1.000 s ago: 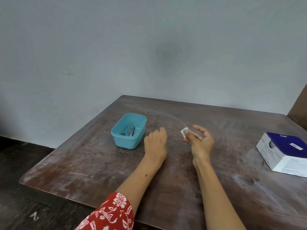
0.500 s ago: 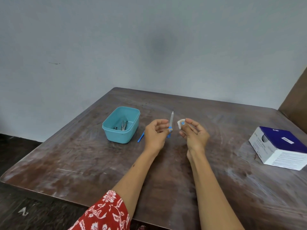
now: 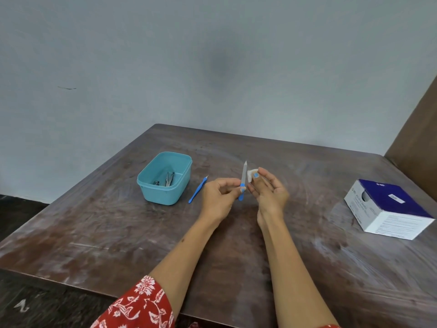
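Nail file (image 3: 243,176) stands nearly upright above the middle of the desk (image 3: 113,235), metal blade pointing up, its blue handle pinched between the thumb and fingertips of the left hand (image 3: 216,200). Just beside the blade, the right hand (image 3: 270,197) nips a small white pad (image 3: 250,173) between thumb and forefinger, the other fingers loosely spread. Whether pad and blade touch cannot be told. A blue stick tool (image 3: 198,189) lies flat on the desk between the left hand and the teal tub (image 3: 163,196), which sits toward the far left corner with metal clippers (image 3: 169,179) inside. A white and purple box (image 3: 387,209) rests near the right edge, well apart from the hands.

The step in hand seems to be wiping the nail file clean with the pad. The next move likely calls for bringing the pad onto the blade and drawing it along its length. The left hand needs a firm hold low on the handle so the blade does not twist, and the right fingers should stay clear of the pointed tip.
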`<state>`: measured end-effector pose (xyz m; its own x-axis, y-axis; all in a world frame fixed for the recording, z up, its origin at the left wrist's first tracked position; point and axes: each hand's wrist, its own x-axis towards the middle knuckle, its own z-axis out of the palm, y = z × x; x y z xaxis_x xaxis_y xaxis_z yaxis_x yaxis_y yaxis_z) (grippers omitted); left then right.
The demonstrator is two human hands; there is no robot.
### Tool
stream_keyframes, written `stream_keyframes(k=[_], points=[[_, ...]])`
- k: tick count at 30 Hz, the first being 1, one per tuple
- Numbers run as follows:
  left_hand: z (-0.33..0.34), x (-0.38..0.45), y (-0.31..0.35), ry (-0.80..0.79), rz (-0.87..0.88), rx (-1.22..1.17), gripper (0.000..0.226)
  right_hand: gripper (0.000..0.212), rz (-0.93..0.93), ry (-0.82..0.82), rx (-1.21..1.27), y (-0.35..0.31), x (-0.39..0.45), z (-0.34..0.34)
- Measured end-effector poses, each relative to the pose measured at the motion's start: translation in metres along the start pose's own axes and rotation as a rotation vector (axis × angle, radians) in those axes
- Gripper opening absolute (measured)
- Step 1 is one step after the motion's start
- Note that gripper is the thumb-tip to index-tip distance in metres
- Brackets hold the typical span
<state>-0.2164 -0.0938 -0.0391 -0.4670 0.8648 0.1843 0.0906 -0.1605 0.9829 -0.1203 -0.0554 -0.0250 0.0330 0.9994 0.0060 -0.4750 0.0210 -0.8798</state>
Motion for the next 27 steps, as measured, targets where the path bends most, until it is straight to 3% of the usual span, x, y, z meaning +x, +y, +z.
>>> stream_keyframes(k=[13,22,27], points=[[-0.0019,-0.0016,0.0013,-0.029,0.033,-0.015,0.017,0.017,0.052,-0.168,-0.059,0.0004,-0.0003,0.0008],[-0.0051,-0.0027,0.0027,-0.101,-0.089,-0.143,0.015,0.027,-0.007,-0.153,-0.165,0.0006,0.0015,-0.0015],[-0.0042,-0.0045,0.0061,-0.129,-0.118,-0.127,0.025,0.033,-0.052,-0.119,-0.165,-0.0038,-0.0010,0.0000]])
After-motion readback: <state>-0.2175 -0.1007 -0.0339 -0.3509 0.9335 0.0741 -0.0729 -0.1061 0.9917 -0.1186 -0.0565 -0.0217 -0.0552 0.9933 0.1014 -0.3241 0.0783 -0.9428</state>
